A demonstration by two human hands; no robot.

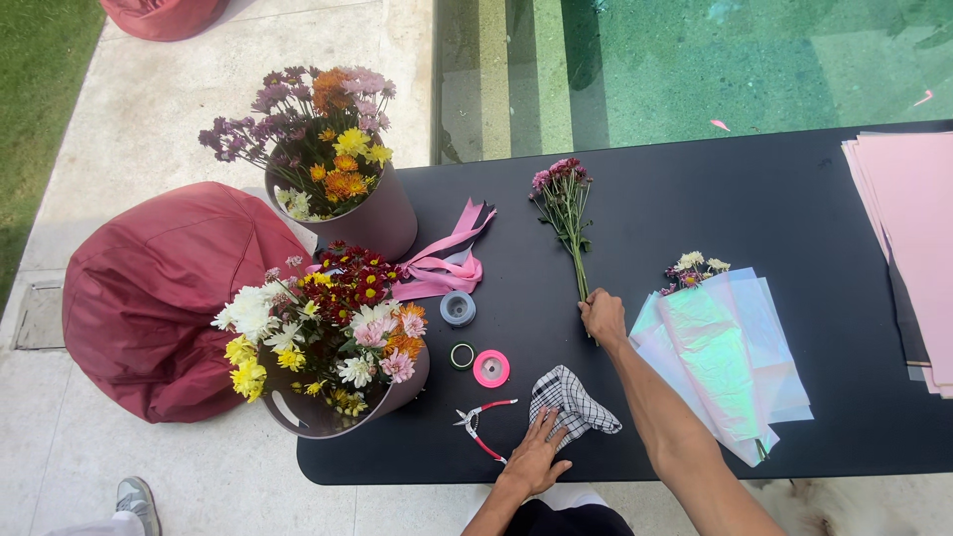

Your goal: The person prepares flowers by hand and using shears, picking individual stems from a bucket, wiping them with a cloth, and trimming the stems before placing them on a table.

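My right hand [602,318] is closed around the lower stems of a small bunch of pink and purple flowers [564,194] that lies on the black table [695,199]. My left hand [536,457] rests flat on the table near its front edge, fingers spread, touching a black-and-white checked cloth [576,402]. Red-handled pliers [478,422] lie just left of that hand. A finished bouquet in iridescent wrapping [720,357] lies to the right of my right arm.
Two round pots of mixed flowers [328,337] [333,159] stand at the table's left end. Pink ribbons [447,258], a grey tape roll [458,308], a green roll [462,355] and a pink roll [490,368] lie nearby. Pink paper sheets [908,228] sit at the right. A red beanbag [149,298] and a pool [695,60] border the table.
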